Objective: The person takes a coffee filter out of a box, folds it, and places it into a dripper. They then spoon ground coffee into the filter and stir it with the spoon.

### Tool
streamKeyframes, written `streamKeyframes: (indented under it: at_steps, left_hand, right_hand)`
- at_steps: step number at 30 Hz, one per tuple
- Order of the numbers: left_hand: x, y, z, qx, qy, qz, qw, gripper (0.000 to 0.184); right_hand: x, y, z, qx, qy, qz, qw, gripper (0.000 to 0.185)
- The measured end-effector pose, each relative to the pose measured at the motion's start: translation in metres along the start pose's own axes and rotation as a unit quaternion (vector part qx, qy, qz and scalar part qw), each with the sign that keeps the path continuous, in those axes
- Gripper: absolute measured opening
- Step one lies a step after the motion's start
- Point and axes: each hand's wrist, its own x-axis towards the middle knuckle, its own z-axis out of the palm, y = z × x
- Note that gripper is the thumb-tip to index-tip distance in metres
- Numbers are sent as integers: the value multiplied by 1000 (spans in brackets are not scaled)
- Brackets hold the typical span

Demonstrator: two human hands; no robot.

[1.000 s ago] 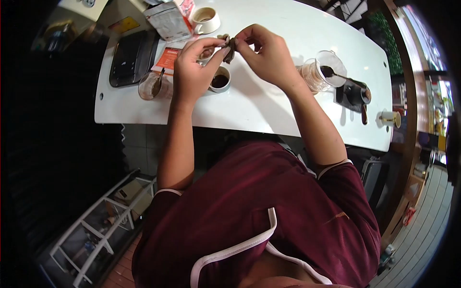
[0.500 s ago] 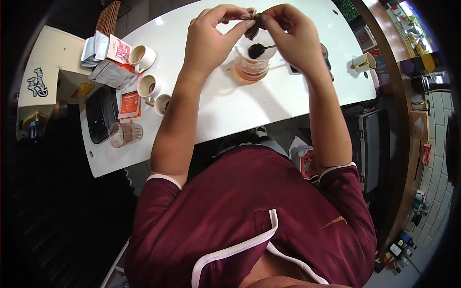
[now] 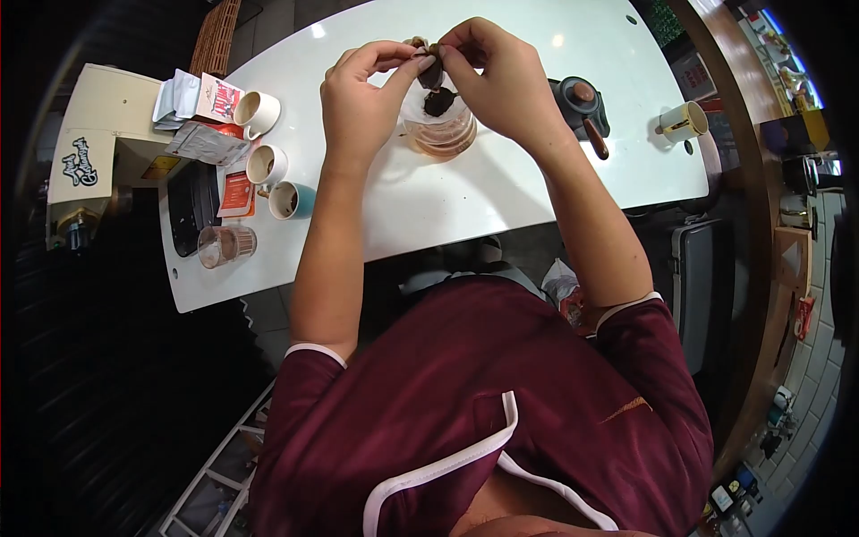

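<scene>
Between my two hands, at the top middle of the view, hangs a small dark crumpled piece [image 3: 430,73], brownish and soft-looking. My left hand [image 3: 369,94] pinches its left side with thumb and fingers. At its right side the fingertips of my right hand [image 3: 497,76] close on it. Right below the piece stands a glass vessel [image 3: 442,136] with dark matter in its upper part and amber tones lower down. My right hand hides part of this vessel.
Left on the white table [image 3: 403,210] are a white cup [image 3: 257,114], a second cup [image 3: 266,165], a teal cup [image 3: 291,200], a ribbed glass [image 3: 226,246], bags [image 3: 208,141] and a black tray [image 3: 194,206]. Right are a dark grinder [image 3: 582,106] and a mug [image 3: 682,122].
The view has shifted, bringing the glass vessel below my hands, where the cups were a second ago. Both hands still pinch the dark piece. The spoon handle seen earlier is now hidden.
</scene>
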Motion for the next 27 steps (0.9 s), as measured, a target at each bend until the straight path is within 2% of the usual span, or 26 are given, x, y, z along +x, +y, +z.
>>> streamKeyframes:
  at_steps: [3,11,15,17,21,22,23,25,26,27]
  left_hand:
    - [4,-6,-2,-10,19,15,1000,17]
    - [14,-16,-14,-56,-57,49,996,19]
    - [16,-24,-12,-86,-90,38,991,18]
    - [21,-26,-11,-113,-83,77,987,18]
    - [20,1,-1,-163,-129,90,974,16]
    - [18,14,2,-170,-144,85,971,17]
    - [15,26,8,-176,-156,91,968,17]
    - [6,50,25,-158,-179,76,968,14]
    - [0,60,36,-175,-201,87,960,13]
    - [-9,71,48,-181,-216,94,955,13]
  right_hand:
    - [1,-4,5,2,13,27,1000,17]
    - [-11,-13,20,-22,72,40,996,18]
    - [-18,-22,26,-30,108,42,993,17]
    - [-21,-38,23,54,117,96,987,11]
    - [-39,-43,5,66,164,79,981,12]
    - [-47,-50,-7,-1,171,79,982,11]
    - [-56,-50,-15,-5,185,83,979,11]
    - [-77,-47,-33,117,203,54,971,11]
    - [-90,-53,-46,99,216,103,966,10]
    - [-105,-53,-58,94,233,106,962,10]
